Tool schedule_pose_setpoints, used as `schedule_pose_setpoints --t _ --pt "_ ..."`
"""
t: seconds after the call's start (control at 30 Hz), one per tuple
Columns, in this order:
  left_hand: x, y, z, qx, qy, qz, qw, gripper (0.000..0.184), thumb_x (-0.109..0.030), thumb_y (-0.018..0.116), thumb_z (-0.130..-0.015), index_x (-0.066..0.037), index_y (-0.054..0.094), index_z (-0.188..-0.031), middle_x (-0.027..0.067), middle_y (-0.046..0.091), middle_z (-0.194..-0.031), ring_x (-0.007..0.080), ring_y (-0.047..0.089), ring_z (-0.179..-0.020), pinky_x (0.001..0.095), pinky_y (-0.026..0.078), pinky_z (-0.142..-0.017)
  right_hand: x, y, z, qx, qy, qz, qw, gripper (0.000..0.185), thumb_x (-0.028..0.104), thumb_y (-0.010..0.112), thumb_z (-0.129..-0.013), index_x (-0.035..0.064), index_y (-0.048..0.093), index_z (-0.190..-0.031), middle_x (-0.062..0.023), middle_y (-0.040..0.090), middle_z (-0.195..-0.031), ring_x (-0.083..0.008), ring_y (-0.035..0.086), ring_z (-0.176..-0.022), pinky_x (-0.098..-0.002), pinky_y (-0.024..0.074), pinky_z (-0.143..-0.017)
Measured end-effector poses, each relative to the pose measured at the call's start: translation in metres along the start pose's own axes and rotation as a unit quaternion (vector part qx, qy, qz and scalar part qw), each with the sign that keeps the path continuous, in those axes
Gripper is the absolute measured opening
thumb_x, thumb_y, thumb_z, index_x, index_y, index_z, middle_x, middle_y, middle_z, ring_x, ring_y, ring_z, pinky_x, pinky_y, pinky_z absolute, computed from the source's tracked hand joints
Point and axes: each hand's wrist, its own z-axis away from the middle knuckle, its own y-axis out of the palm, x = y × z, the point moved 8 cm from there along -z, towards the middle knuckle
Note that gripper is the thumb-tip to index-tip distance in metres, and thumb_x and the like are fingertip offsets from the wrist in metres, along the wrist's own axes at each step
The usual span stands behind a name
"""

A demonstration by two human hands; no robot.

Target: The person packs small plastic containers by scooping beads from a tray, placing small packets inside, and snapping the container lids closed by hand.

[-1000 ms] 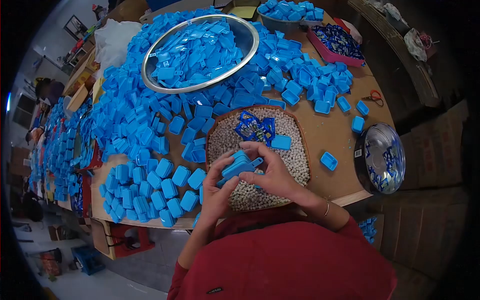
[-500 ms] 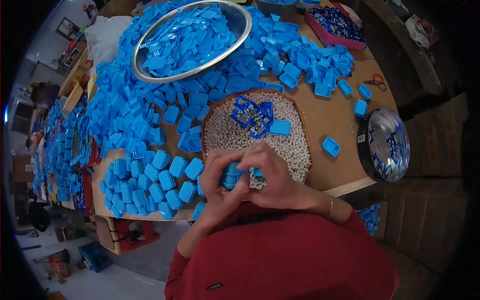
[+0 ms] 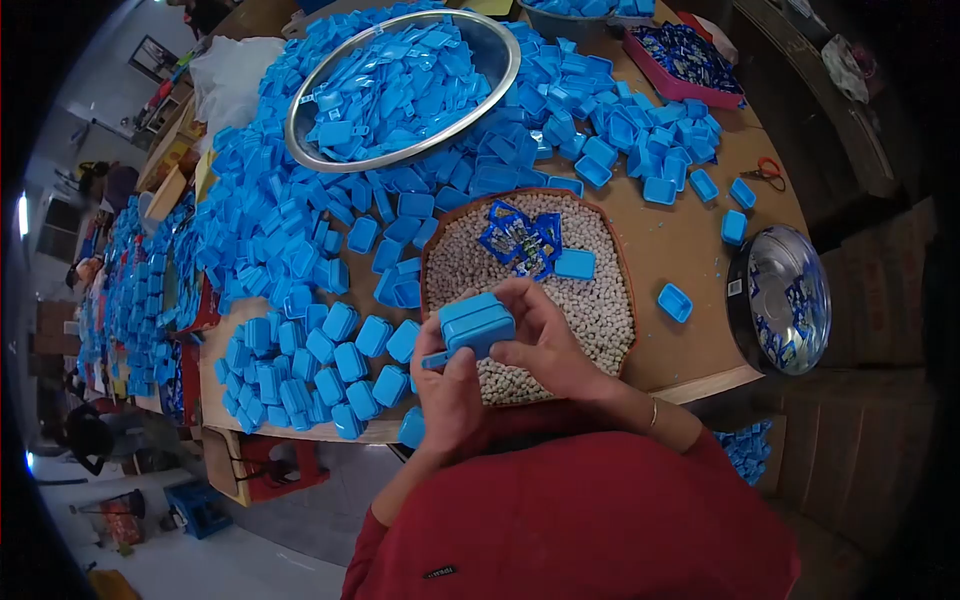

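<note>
Between my two hands is a small blue plastic box (image 3: pixel 478 322) with its lid on, held above a tray of pale round beads (image 3: pixel 590 320). My left hand (image 3: pixel 452 395) grips its left and near side, thumb at the front. A blue tab (image 3: pixel 434 360) sticks out by the left fingers. My right hand (image 3: pixel 545 350) closes on the right end, fingers behind and thumb in front. On the beads lie several dark blue printed packets (image 3: pixel 520 240) and another blue box piece (image 3: pixel 575 264).
A metal bowl (image 3: pixel 505 85) of blue parts stands amid heaped blue box halves (image 3: pixel 290 200). Closed boxes (image 3: pixel 350 365) lie left. A round tin (image 3: pixel 742 315), orange-handled scissors (image 3: pixel 768 172) and a pink tray (image 3: pixel 690 90) of packets sit right. A loose box half (image 3: pixel 675 302) lies nearby.
Both hands have spread from a tight clasp around the box, so much more of it shows, lid on. The camera view has shifted slightly.
</note>
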Motion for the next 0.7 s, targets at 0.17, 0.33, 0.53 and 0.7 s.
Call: schedule_pose_setpoints --t 0.17,0.33,0.53,0.7 --pt "-0.034 0.002 -0.014 0.093 0.091 -0.473 0.871 0.046 -0.011 0.071 -0.078 0.002 0.053 -0.118 0.0144 0.062 -0.106 0.0204 0.061 -0.098 0.0335 0.049 -0.081 0.06 0.031 0.004 0.019 -0.215 0.529 0.821 0.055 0.002 0.071 -0.072 0.0081 0.05 -0.123 -0.0138 0.05 -0.119 -0.0287 0.055 -0.104 -0.0344 0.0494 -0.082" --pt "-0.043 0.018 -0.004 0.209 0.14 -0.608 0.753 0.053 -0.014 0.072 -0.071 0.0 0.053 -0.118 0.02 0.059 -0.106 0.0386 0.056 -0.1 0.0446 0.046 -0.085 0.048 0.053 0.007 0.179 -0.24 0.542 0.786 0.022 -0.001 0.069 -0.075 0.0044 0.063 -0.096 -0.0088 0.06 -0.086 -0.0264 0.061 -0.079 -0.0353 0.0502 -0.065" --pt "-0.053 0.019 0.0 0.163 0.266 -0.52 0.796 0.06 -0.013 0.071 -0.076 -0.001 0.046 -0.129 0.0171 0.056 -0.108 0.0341 0.052 -0.093 0.0409 0.043 -0.078 0.064 0.047 -0.002 0.121 -0.248 0.564 0.778 0.024 -0.003 0.07 -0.073 0.0064 0.064 -0.094 -0.0095 0.059 -0.074 -0.0246 0.061 -0.065 -0.0334 0.0472 -0.053" --pt "-0.043 0.01 0.004 0.102 0.338 -0.419 0.837 0.068 -0.004 0.073 -0.068 0.001 0.041 -0.129 0.0152 0.06 -0.099 0.0278 0.054 -0.079 0.0385 0.044 -0.068 0.065 0.047 -0.011 0.165 -0.227 0.514 0.811 0.016 0.0 0.069 -0.073 0.0056 0.061 -0.086 -0.0078 0.06 -0.075 -0.0251 0.061 -0.066 -0.0338 0.0474 -0.056"
